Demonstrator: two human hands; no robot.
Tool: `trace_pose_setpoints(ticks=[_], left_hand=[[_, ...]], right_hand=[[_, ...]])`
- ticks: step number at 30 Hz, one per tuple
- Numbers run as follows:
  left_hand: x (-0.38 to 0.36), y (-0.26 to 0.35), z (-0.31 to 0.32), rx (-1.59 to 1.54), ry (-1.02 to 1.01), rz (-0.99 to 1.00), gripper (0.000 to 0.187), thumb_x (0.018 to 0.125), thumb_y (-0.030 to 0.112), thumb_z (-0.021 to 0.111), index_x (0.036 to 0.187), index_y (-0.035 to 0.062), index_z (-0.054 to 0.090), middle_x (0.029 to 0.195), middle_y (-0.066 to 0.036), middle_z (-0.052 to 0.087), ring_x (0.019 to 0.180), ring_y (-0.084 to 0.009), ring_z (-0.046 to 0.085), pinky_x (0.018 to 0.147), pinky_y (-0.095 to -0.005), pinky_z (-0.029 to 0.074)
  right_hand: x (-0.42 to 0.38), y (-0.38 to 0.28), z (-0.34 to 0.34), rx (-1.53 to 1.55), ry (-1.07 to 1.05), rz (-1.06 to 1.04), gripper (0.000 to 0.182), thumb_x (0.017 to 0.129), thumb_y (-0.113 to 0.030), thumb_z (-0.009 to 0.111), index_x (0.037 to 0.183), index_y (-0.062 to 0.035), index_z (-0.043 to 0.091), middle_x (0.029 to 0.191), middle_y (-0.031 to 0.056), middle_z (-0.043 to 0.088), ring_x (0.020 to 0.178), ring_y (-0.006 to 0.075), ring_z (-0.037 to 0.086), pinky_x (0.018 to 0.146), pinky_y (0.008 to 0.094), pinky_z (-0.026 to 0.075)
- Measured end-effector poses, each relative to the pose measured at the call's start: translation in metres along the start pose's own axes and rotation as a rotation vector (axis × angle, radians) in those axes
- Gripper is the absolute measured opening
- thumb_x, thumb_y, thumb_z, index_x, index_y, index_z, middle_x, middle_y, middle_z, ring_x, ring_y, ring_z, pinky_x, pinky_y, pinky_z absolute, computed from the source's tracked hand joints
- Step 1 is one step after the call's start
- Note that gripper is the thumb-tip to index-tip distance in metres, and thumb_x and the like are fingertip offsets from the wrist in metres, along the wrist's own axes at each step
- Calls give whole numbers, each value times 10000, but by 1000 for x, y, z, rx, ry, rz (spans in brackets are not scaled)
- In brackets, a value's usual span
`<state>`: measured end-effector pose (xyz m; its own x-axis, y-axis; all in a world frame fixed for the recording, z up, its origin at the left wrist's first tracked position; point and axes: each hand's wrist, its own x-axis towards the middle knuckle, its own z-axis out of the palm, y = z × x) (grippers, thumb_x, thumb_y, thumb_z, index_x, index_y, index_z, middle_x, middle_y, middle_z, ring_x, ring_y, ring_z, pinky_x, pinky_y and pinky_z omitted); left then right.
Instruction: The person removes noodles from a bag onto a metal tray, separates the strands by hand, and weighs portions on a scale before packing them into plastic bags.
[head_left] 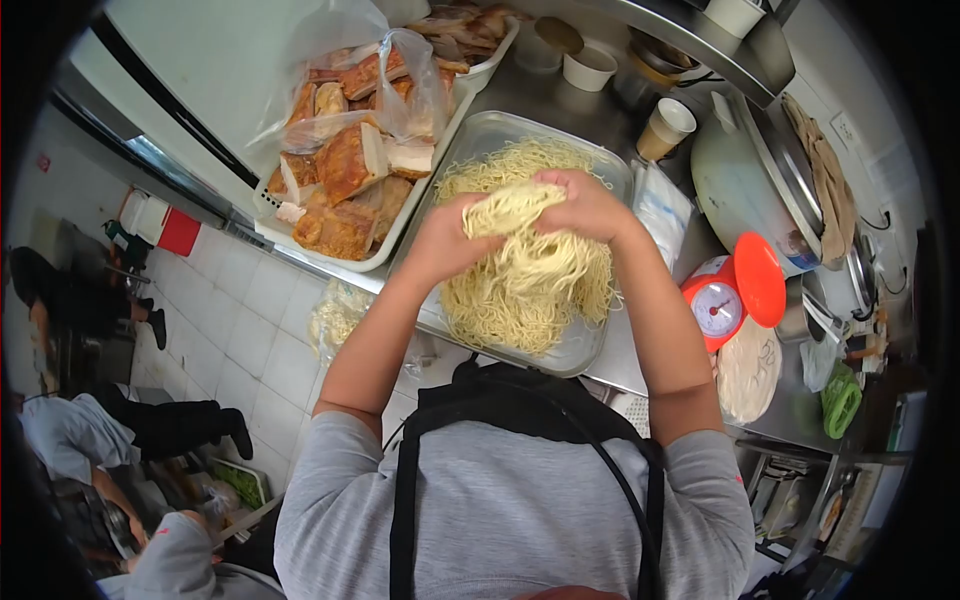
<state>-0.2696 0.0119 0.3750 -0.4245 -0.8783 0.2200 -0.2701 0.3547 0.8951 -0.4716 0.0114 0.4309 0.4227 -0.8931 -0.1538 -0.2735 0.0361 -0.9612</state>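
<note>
Pale yellow noodles (515, 310) fill much of a clear rectangular tray (588, 352) in front of me. A bundle of them is lifted between my two hands, with strands hanging down to the pile. My left hand (450, 240) has its fingers closed around the left side of the bundle. On the other side, my right hand (582, 207) grips it with thumb and fingers. Some fingertips are hidden behind the noodles.
To the left, a white basket (375, 255) holds chunks of roasted meat (352, 165) and a plastic bag. A red scale (717, 308), paper cups (668, 128) and a large pot (745, 180) stand on the right. Other people (75, 430) work at the far left.
</note>
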Motion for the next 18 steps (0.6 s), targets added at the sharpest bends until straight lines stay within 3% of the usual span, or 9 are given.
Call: trace_pose_setpoints(ticks=[1,2,3,4,7,8,13,17,18], left_hand=[[5,3,0,-54,-5,-87,400,654,55,664,1019,-20,519,934,-69,576,884,-154,541,776,-261,422],[9,2,2,-79,62,-16,235,715,18,578,942,-28,540,812,-37,596,738,-126,565,661,-250,452],[14,2,5,-237,94,-96,200,729,21,556,922,-30,542,808,-46,594,726,-127,565,646,-255,453],[18,2,7,-394,127,-177,168,744,24,535,902,-31,544,804,-54,592,713,-129,564,631,-260,454],[25,-15,13,-683,168,-314,135,782,53,477,871,-30,536,792,-79,584,665,-150,569,581,-284,461],[24,-23,15,-736,170,-373,144,783,52,471,883,-31,532,797,-84,584,672,-157,572,584,-286,464],[22,-47,30,-888,249,-602,207,781,50,470,966,-34,509,868,-99,573,736,-169,566,626,-303,465],[30,-57,22,-604,121,-389,268,794,97,498,1044,3,473,903,-110,560,793,-195,555,687,-285,451],[29,-56,14,-540,64,-437,416,783,181,545,1144,23,413,996,-144,528,899,-233,527,771,-303,425]], right_hand=[[2,1,-1,29,52,-74,440,588,-11,590,1022,-10,519,847,17,572,704,81,535,648,216,439],[4,3,-1,56,103,-148,463,592,-24,593,1046,-4,500,878,26,571,710,83,535,655,217,438],[4,4,-2,84,154,-222,487,597,-36,596,1069,2,482,910,35,570,716,86,535,662,218,437],[1,0,-3,-12,127,-6,654,611,-118,632,1203,-31,369,1057,110,518,885,153,533,754,258,432],[14,64,26,-523,522,-117,865,595,-252,688,1302,-82,219,1185,202,411,1063,273,450,860,315,386],[7,63,38,-503,449,115,1035,567,-365,713,1336,-103,72,1287,257,238,1178,377,295,946,409,293],[-10,66,104,-927,406,211,1013,579,-361,716,1338,-166,74,1338,234,119,1216,387,209,948,503,232],[8,84,80,-903,433,263,901,623,-334,695,1326,-214,144,1350,207,126,1221,372,208,946,492,237],[12,87,74,-882,458,242,869,629,-323,691,1318,-214,172,1346,202,141,1215,371,220,945,489,241]])
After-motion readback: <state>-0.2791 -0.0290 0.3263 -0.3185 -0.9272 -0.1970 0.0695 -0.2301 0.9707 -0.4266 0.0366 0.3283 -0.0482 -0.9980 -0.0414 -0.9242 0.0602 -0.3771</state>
